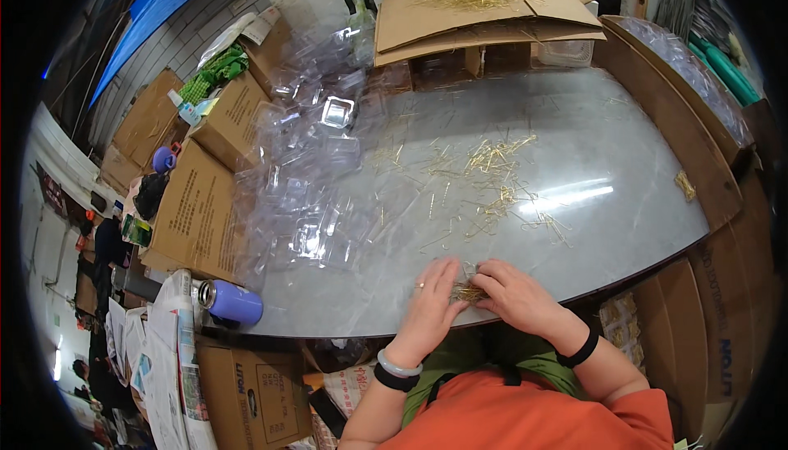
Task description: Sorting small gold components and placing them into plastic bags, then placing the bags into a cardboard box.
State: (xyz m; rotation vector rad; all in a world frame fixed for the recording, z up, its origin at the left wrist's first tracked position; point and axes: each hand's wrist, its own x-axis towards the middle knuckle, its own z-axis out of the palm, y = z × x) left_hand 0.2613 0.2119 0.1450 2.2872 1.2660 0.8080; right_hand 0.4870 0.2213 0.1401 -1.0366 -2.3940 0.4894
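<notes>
Between my two hands, near the table's front edge, is a small bundle of gold-coloured wire hooks point(467, 292). My left hand point(430, 304) is on its left side, its fingers closed against the bundle. My right hand point(520, 301) closes on the bundle from the right, with the fingertips pressed on its top. The palms hide part of the bundle. Farther back lies a loose, scattered pile of the same gold wire hooks point(499, 159), with strays spread around it.
A heap of clear plastic boxes point(316, 155) covers the left of the grey table point(386, 290). A purple bottle point(236, 302) lies at the near left corner. Cardboard boxes point(195, 212) line the left side. A cardboard sheet point(476, 27) at the back holds more wire pieces.
</notes>
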